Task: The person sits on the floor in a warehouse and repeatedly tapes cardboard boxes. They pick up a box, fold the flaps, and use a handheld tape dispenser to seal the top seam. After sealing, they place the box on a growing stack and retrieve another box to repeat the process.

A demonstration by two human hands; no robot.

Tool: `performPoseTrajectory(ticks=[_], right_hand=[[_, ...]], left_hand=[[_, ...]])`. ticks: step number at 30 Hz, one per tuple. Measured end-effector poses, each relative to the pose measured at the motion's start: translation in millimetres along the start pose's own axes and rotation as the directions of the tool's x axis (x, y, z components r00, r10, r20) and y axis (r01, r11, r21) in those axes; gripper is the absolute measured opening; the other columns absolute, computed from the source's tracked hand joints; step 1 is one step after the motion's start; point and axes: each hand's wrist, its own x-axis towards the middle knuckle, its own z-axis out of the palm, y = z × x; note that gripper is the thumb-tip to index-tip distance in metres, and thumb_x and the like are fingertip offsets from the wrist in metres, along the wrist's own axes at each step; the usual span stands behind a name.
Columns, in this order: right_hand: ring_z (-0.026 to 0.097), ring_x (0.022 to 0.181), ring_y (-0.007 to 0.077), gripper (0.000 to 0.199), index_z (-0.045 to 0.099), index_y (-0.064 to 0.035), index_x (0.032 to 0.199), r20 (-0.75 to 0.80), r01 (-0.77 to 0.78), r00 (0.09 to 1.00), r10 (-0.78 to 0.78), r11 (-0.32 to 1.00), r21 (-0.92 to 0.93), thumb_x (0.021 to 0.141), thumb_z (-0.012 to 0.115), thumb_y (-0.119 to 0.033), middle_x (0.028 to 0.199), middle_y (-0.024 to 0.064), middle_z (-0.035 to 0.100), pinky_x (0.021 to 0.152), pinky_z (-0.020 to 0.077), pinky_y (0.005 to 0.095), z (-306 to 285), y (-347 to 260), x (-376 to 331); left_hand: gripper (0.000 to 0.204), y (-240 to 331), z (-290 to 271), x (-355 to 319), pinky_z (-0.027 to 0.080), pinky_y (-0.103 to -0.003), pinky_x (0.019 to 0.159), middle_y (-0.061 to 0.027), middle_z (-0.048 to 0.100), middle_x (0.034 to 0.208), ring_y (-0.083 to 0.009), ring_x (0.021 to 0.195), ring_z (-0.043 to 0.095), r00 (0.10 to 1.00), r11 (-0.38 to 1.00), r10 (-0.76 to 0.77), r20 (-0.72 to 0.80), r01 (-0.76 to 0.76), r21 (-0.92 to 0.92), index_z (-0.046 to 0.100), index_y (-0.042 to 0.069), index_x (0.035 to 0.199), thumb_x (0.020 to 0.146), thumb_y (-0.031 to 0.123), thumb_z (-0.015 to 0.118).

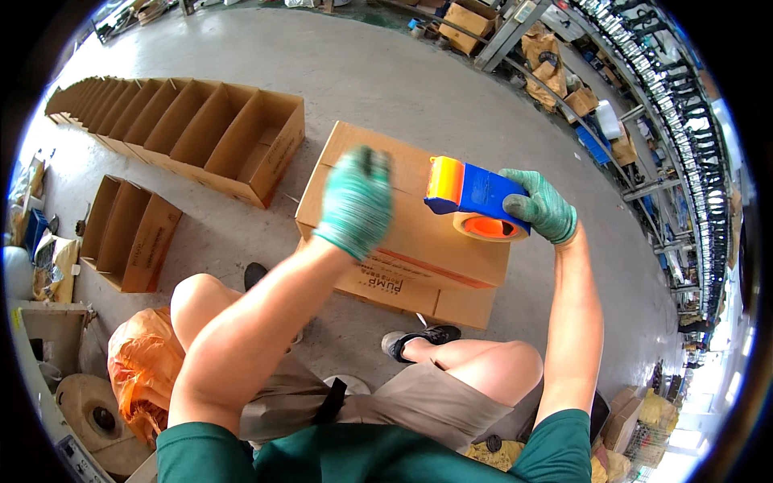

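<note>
A closed brown cardboard box (427, 241) lies on the concrete floor in front of my knees. My right hand (541, 207), in a green glove, grips a blue and orange tape dispenser (475, 201) holding a roll of tape, just above the box's right part. My left hand (357, 201), also in a green glove, is blurred and hovers flat over the left part of the box top, fingers together, holding nothing. A strip of tape runs along the box's near edge.
A long row of open cardboard boxes (209, 137) stands on the floor at the left, with two more open boxes (129, 233) nearer. An orange plastic bag (141, 362) lies by my left knee. Metal racks with cartons (564, 72) run along the right.
</note>
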Motion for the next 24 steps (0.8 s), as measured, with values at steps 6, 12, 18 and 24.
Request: performPoseTrajectory(ticks=[6, 12, 18, 24], right_hand=[[0.055, 0.073, 0.0088, 0.055, 0.07, -0.0033, 0.096, 0.012, 0.007, 1.0, -0.005, 0.99, -0.144, 0.086, 0.072, -0.058, 0.075, 0.0012, 0.061, 0.067, 0.0482, 0.0304, 10, -32, 13], [0.056, 0.071, 0.009, 0.053, 0.071, -0.004, 0.095, 0.032, -0.04, 0.998, 0.045, 0.989, -0.14, 0.086, 0.073, -0.057, 0.074, 0.0013, 0.063, 0.065, 0.0481, 0.0301, 19, -47, 21], [0.06, 0.08, 0.0131, 0.054, 0.07, -0.0028, 0.105, 0.022, -0.054, 0.998, 0.059, 0.984, -0.17, 0.086, 0.072, -0.054, 0.086, 0.0049, 0.067, 0.074, 0.0506, 0.033, 20, -50, 22], [0.066, 0.107, 0.0211, 0.067, 0.064, -0.0003, 0.129, 0.006, 0.072, 0.997, -0.071, 0.997, -0.024, 0.085, 0.075, -0.051, 0.115, 0.0141, 0.07, 0.096, 0.0523, 0.0348, 25, -53, 24]], left_hand=[[0.024, -84, -82, 50, 0.047, -0.032, 0.07, -0.0069, 0.059, 0.086, -0.0158, 0.075, 0.051, 0.95, 0.881, -0.309, -0.034, 0.273, -0.386, 0.06, -0.001, 0.104, 0.106, 0.021, 0.049], [0.025, -100, -81, 57, 0.049, -0.033, 0.073, -0.0086, 0.065, 0.091, -0.0161, 0.077, 0.055, 0.924, 0.898, -0.382, -0.021, 0.366, -0.243, 0.062, -0.001, 0.106, 0.106, 0.02, 0.049], [0.028, -118, -64, 46, 0.051, -0.034, 0.08, -0.0094, 0.068, 0.094, -0.0183, 0.085, 0.062, 0.86, 0.863, -0.455, 0.232, 0.49, -0.122, 0.064, 0.002, 0.111, 0.105, 0.027, 0.055], [0.045, -116, -75, 56, 0.042, -0.036, 0.11, -0.019, 0.05, 0.148, -0.0272, 0.13, 0.053, 0.998, 0.998, -0.055, 0.037, 0.055, 0.004, 0.047, 0.008, 0.145, 0.102, 0.016, 0.058]])
